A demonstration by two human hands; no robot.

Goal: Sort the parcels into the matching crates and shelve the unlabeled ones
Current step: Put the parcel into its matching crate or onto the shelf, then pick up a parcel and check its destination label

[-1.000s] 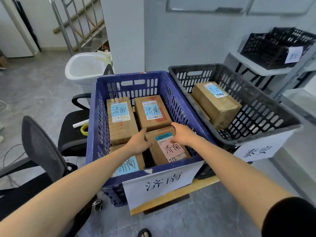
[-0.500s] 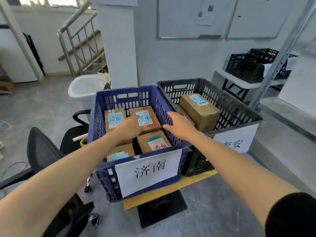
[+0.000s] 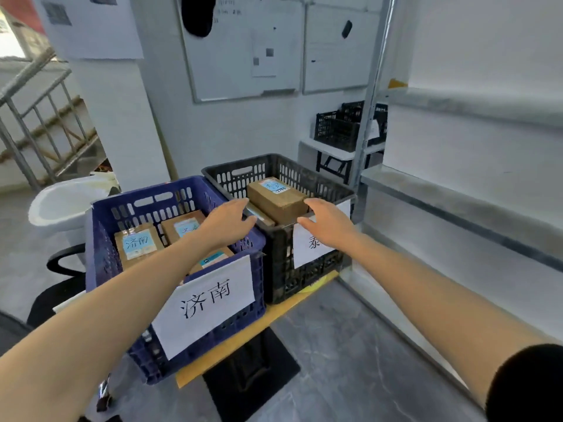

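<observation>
Left hand (image 3: 227,222) is empty, fingers loose and spread, hovering over the blue crate (image 3: 100,226) at its far right corner, beside the black crate (image 3: 332,190). Right hand (image 3: 327,223) is empty too, fingers relaxed, above the black crate's front rim and partly covering its paper label (image 3: 304,248). A brown parcel (image 3: 278,199) with a blue sticker lies tilted in the black crate, just behind and between the hands. Can't tell if the right fingertips touch it. The blue crate has a front sign (image 3: 210,303) reading 济南 and holds several labelled boxes (image 3: 138,243), partly hidden by the left arm. The crates stand side by side on a yellow-edged counter (image 3: 274,318). Metal shelf (image 3: 457,193) at right. Spare dark crates (image 3: 338,129) on a white table behind.
</observation>
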